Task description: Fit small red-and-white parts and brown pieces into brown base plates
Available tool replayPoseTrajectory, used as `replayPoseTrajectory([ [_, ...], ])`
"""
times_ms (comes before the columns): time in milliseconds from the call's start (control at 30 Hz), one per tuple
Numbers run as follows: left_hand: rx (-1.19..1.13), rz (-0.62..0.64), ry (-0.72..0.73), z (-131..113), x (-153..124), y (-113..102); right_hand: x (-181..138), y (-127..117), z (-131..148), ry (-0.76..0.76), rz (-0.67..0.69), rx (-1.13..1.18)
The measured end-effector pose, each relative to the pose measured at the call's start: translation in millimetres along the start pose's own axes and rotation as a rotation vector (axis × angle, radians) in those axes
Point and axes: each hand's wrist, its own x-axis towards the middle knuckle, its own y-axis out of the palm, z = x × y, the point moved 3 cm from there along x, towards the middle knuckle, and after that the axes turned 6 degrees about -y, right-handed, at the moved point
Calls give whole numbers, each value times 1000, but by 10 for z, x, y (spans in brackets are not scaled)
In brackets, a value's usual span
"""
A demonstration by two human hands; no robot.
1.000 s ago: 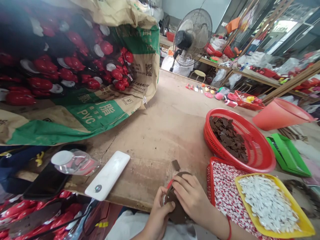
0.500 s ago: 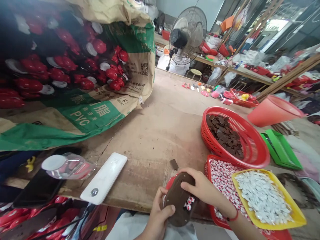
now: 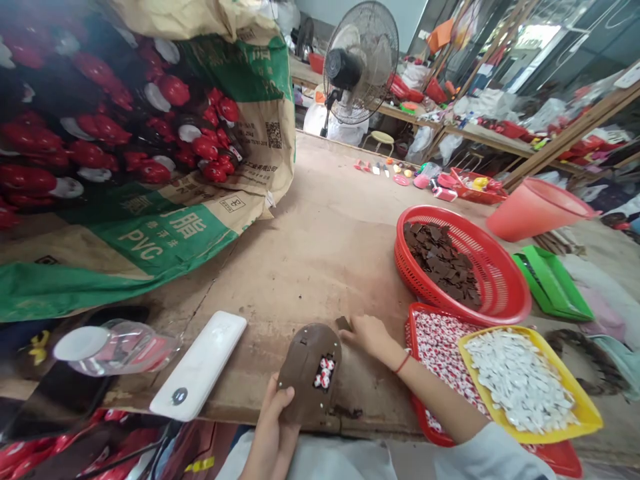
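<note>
My left hand (image 3: pixel 276 417) grips the near left edge of a brown oblong plastic shell (image 3: pixel 303 363), its thumb lying on top. A small opening in the shell shows several red-and-white pieces (image 3: pixel 325 373). To the right of it, my right hand (image 3: pixel 373 338) reaches down to the tabletop. Its fingertips are closed on a small dark brown plastic plate (image 3: pixel 343 324). Similar brown plates (image 3: pixel 443 263) fill part of a red round basket (image 3: pixel 505 287). Red-and-white pieces (image 3: pixel 443 350) lie in a red tray, partly under a yellow tray (image 3: pixel 590 423) of small white parts.
At the left lies a large PVC sack (image 3: pixel 200 233) full of red, white and dark plastic pieces. A white phone-like slab (image 3: pixel 200 367) and a clear bottle (image 3: pixel 125 347) lie near the front edge. Further back are a fan (image 3: pixel 360 63), a red bucket (image 3: pixel 540 210) and a green container (image 3: pixel 553 283).
My right hand has left the brown shell and moved to the small brown plate on the table. My left hand has shifted left with the shell, whose opening is now unobstructed.
</note>
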Motion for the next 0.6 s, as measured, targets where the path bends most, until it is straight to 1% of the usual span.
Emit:
replayPoseTrajectory([
  [100, -17, -35, 41, -33, 35, -5, 9, 120, 102, -24, -6, -45],
  [167, -7, -15, 25, -35, 42, 3, -15, 114, 129, -74, -12, -29],
  [233, 1, 14, 11, -33, 40, 18, -53, 31, 119, -124, -28, 11],
  [333, 6, 32, 17, -27, 33, 52, -160, -189, 89, -175, -97, 94],
  [400, 16, 33, 23, -13, 35, 77, -282, -348, 118, -257, -150, 224],
  [500, 23, 28, 31, 17, 45, 106, -501, -519, 235, -394, -141, 410],
  [533, 24, 27, 36, 25, 47, 113, -562, -553, 276, -396, -136, 434],
  [600, 38, 35, 46, 40, 43, 129, -645, -587, 345, -346, -165, 479],
])
